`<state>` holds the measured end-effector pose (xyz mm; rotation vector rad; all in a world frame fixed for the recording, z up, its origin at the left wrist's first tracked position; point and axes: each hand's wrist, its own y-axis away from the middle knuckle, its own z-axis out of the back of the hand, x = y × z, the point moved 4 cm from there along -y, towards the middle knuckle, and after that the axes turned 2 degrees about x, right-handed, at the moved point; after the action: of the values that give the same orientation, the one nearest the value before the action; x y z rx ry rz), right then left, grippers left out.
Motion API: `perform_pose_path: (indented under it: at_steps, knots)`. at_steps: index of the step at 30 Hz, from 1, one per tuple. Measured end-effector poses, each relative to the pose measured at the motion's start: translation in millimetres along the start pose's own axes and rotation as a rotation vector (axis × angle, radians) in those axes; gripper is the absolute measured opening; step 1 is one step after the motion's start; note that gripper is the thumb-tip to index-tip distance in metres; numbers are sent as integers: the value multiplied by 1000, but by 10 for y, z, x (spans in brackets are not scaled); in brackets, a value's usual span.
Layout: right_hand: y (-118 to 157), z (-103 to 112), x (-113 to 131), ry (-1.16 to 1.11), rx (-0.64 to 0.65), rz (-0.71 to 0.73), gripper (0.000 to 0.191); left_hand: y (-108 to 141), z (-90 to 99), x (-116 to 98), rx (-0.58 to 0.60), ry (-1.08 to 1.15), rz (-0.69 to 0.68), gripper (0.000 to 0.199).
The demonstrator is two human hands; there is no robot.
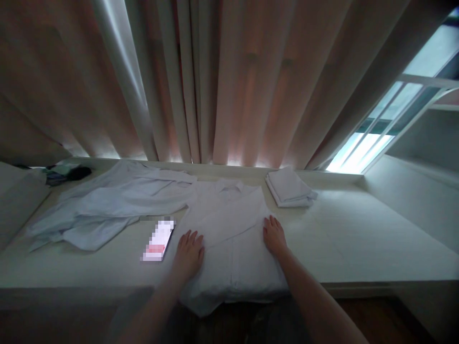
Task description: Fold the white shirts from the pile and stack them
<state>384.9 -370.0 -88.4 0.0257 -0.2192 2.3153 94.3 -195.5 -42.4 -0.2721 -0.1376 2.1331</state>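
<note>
A white collared shirt [234, 243] lies spread out on the white ledge, its collar at the far end. One sleeve is laid diagonally across the chest, and the hem hangs slightly over the front edge. On the shirt's left side, my left hand [189, 253] rests palm down with its fingers spread. My right hand [275, 234] lies at the right edge of the shirt, its fingers stretched out on the fabric. Neither hand shows anything gripped in it.
A phone [158, 240] with a lit, blurred screen lies left of my left hand. Several unfolded white garments [118, 200] are heaped farther left. A folded white stack [289, 186] sits at the back right. Curtains [244, 86] hang behind the ledge [366, 239].
</note>
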Motion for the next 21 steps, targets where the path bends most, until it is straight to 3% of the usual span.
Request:
perform_pose_path:
  at_steps: [3, 9, 15, 21]
  knots:
    - [-191, 9, -68, 29, 32, 11, 50, -28, -180, -81, 57, -30, -54, 46]
    - [-385, -189, -139, 38, 123, 14, 59, -8, -429, -126, 153, -50, 17, 53]
    - [-323, -378, -233, 75, 121, 8, 61, 23, -451, -136, 146, -72, 2, 54]
    - [-319, -220, -36, 76, 91, 75, 60, -24, -383, -149, 175, -69, -12, 57]
